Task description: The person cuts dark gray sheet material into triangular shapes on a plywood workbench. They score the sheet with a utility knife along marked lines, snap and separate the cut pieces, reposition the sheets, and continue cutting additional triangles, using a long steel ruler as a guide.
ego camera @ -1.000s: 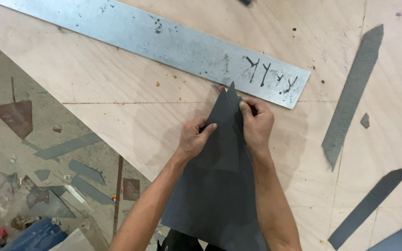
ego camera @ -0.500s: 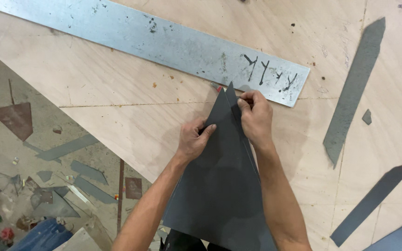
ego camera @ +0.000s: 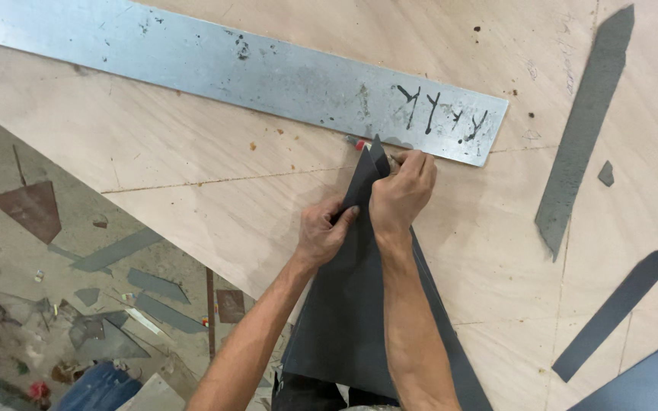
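Two bare hands are seen at work on a dark grey triangular sheet (ego camera: 359,304) that lies on a plywood counter (ego camera: 215,190), its point aimed at a long metal straightedge (ego camera: 253,72) set slantwise across the top of the view. Far left, below the counter's edge, the floor (ego camera: 32,266) is strewn with grey offcuts (ego camera: 116,250). Moving right, the left hand (ego camera: 320,236) is pressed flat on the sheet's left edge, fingers spread and closed on nothing, so the material is only pinned down. Just beside it, the right hand (ego camera: 401,190) is clenched near the sheet's tip, right under the straightedge; a small tool may be pinched in that grip, but the fingers hide it and it cannot be told for sure. A small red object (ego camera: 360,144) shows at the very tip, touching the sheet. Further right, a long grey strip (ego camera: 584,129) lies apart on the counter, with a tiny grey chip (ego camera: 606,173) near it and a second dark strip (ego camera: 622,308) lower down. By the look of it, the tip is being trimmed or marked; steady downward pressure from the left hand and a controlled stroke along the edge would be called for.
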